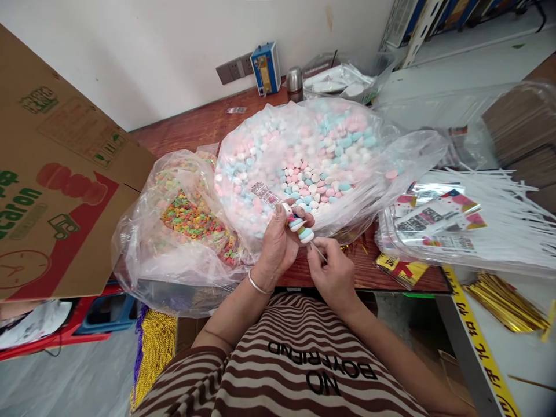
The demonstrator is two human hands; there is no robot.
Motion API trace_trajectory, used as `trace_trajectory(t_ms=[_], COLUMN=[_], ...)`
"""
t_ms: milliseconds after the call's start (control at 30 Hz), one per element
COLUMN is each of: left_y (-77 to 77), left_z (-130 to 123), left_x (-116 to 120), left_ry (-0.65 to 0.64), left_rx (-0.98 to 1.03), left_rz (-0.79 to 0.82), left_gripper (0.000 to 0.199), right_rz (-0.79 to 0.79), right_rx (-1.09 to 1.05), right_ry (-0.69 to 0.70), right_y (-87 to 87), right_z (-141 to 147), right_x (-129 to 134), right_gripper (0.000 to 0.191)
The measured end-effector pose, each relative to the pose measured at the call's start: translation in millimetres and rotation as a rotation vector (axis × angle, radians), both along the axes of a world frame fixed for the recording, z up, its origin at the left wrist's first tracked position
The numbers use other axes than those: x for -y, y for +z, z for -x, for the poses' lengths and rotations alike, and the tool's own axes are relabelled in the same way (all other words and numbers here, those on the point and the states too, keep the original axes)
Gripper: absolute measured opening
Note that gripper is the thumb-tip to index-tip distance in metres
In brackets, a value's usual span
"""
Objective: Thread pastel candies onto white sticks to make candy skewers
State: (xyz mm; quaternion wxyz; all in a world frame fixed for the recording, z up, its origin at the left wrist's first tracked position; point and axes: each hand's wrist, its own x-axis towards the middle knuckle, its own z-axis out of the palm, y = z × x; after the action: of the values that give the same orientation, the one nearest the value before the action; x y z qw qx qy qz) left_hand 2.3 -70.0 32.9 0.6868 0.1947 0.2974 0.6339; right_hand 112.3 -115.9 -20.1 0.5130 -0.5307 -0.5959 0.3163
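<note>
Between my hands is a candy skewer point(299, 227) of stacked pastel pieces in a clear wrapper with a printed top. My left hand point(280, 240) is closed around the candy end, thumb and fingers pinching it. Just below the lowest white piece, my right hand point(332, 267) pinches the thin stick point(320, 252). Beyond my hands lies a big clear bag point(243, 136) of pink, blue and white candies point(310, 182). Left of it, a second bag point(143, 243) holds small multicoloured ring candies point(186, 217).
A cardboard box point(61, 174) stands at the left. To the right, a clear tray point(386, 246) holds white sticks point(504, 214) and printed wrappers point(438, 211). Gold twist ties point(506, 301) lie beyond the table edge. A blue device point(266, 68) and metal flask point(294, 84) stand by the wall.
</note>
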Motion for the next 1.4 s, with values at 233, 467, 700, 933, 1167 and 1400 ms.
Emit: trace_trajectory(t_ms=[233,467,700,933,1167,1400], left_y=[-0.5,-1.6,-8.3,7.9,19.4,27.2], left_z=[15.2,17.5,8.3,25.0,16.0,15.2], left_x=[-4.2,-5.0,-0.6,-22.1,-24.7,-16.4], left_ry=[-0.114,-0.203,-0.234,0.025,0.145,0.024], left_rx=[-0.078,-0.006,-0.100,0.008,0.025,-0.046], left_rz=[-0.028,0.072,0.020,-0.112,0.003,-0.010], left_gripper=[0.033,0.039,0.034,0.024,0.017,0.008], right_rz=[0.061,0.638,0.139,-0.196,0.341,0.623], right_rx=[-0.062,-0.946,-0.314,0.069,-0.384,-0.832], right_ry=[0.151,0.572,0.147,0.049,0.423,0.721], right_y=[4.5,16.6,14.3,9.5,20.8,12.1], right_z=[-8.0,-6.9,-0.4,-1.2,-10.1,-12.6], right_x=[-1.1,-3.4,-1.7,-4.4,-5.2,-0.7], right_gripper=[0.024,0.030,0.024,0.016,0.030,0.035])
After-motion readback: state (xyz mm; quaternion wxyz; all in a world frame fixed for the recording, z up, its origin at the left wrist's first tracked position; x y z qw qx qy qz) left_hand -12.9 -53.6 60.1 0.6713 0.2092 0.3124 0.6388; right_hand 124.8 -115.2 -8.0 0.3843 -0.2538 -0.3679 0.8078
